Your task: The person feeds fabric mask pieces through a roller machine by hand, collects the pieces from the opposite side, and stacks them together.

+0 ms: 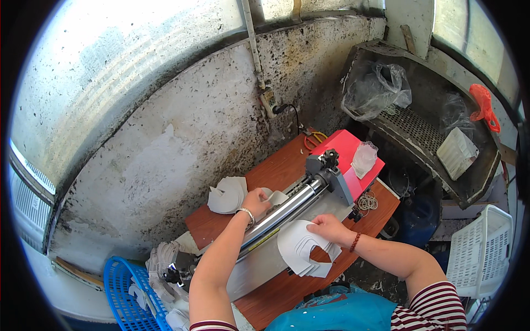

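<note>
A roller machine with a long shiny metal roller (284, 209) and a red end housing (353, 151) lies across a brown wooden table (276, 160). On the near side of the roller, my right hand (329, 229) pinches the edge of a fanned stack of white U-shaped cut pieces (295, 248), which lies over the machine's metal plate (243, 278). My left hand (255, 203) reaches over to the far side, its fingers closed on a white cut piece (276, 197) beside the roller. Just left of that hand rests a pile of white cut pieces (227, 194).
A blue plastic basket (117, 287) and a heap of pale pieces (163, 262) are at the left. Rubber bands (367, 203) lie by the red housing. At the right stand a white crate (480, 254) and a metal trough with plastic bags (381, 91). A stained wall (149, 149) rises behind.
</note>
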